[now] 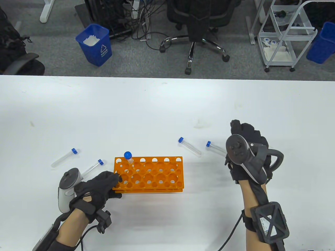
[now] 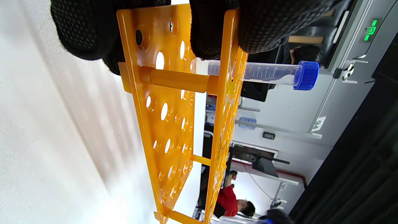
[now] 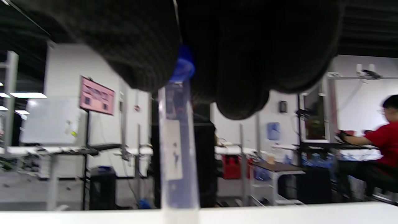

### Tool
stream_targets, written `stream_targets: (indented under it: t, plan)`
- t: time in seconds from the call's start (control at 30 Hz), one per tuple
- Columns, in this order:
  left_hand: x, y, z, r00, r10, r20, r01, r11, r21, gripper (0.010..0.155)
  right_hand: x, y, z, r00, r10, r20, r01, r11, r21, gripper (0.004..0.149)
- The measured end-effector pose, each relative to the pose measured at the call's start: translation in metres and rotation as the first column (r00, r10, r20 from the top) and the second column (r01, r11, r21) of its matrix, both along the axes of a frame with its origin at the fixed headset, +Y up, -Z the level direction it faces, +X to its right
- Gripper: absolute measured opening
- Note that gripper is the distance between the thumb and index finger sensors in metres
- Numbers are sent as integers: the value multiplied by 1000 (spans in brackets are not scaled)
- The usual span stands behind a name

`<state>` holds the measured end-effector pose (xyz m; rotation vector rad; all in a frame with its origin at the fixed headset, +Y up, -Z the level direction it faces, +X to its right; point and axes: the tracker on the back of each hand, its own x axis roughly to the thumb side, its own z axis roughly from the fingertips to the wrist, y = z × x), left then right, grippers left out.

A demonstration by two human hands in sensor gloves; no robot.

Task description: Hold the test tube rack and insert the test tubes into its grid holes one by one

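The orange test tube rack [image 1: 149, 175] stands on the white table. My left hand [image 1: 118, 187] grips its left end, and in the left wrist view my fingers [image 2: 267, 28] clamp the rack's [image 2: 174, 124] top plate. One blue-capped test tube [image 1: 128, 156] stands in the back-left hole, and it also shows in the left wrist view [image 2: 267, 73]. My right hand [image 1: 244, 141] is raised to the right of the rack. In the right wrist view its fingers [image 3: 248, 62] hold a blue-capped tube [image 3: 178, 149] near the cap. In the table view this tube [image 1: 216, 147] pokes out at the hand's left.
Three loose blue-capped tubes lie on the table: two to the left of the rack [image 1: 64, 157] [image 1: 93, 167] and one behind its right end [image 1: 189, 146]. The table's far edge [image 1: 167, 77] borders the floor, where a blue bin [image 1: 95, 44] and an office chair [image 1: 195, 28] stand.
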<state>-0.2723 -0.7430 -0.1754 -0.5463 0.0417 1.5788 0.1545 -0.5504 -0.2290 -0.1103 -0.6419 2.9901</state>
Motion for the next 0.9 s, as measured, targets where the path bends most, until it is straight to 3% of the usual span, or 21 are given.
stream_targets:
  t: [0.2, 0.33, 0.57, 0.9]
  plan:
    - [0, 0, 0, 1000, 5, 6, -5, 1000, 1, 38, -65, 39, 20, 962, -72, -265, 90, 994, 59, 55]
    - [0, 0, 0, 1000, 5, 5, -5, 1000, 2, 38, -101, 46, 26, 915, -91, -393, 108, 994, 23, 55]
    - [0, 1, 0, 1000, 10, 5, -10, 1000, 0, 38, -156, 29, 27, 866, -12, -500, -10, 999, -40, 55]
    - [-1, 1, 0, 1000, 7, 10, -7, 1000, 5, 38, -171, -2, 17, 866, 35, -499, -89, 992, -85, 55]
